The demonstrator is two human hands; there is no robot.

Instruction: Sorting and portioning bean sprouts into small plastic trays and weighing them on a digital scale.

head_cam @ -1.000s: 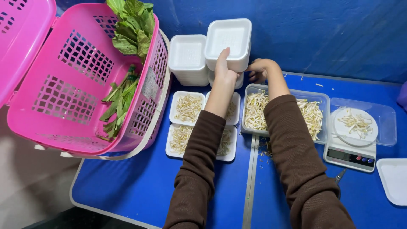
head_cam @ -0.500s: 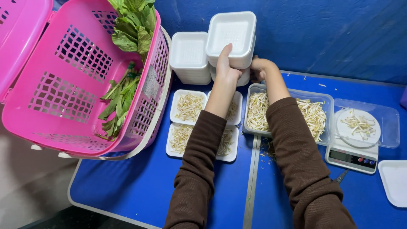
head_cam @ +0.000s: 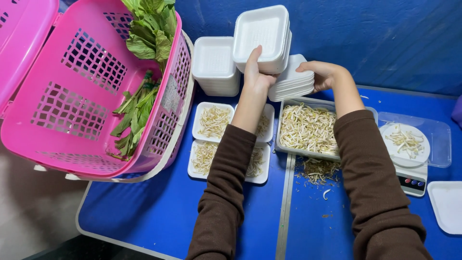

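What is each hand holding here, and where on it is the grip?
Left hand lifts a few white foam trays by their near edge. Right hand steadies the lower tray stack at its right side.

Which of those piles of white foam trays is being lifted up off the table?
The tilted pile gripped by the left hand, raised above the rest. The pile beside the pink basket stands untouched; the right hand steadies the low one.

Basket left, scale right — 4 sprout trays between, tray stacks behind.

Upper foam trays lifted, tilted.
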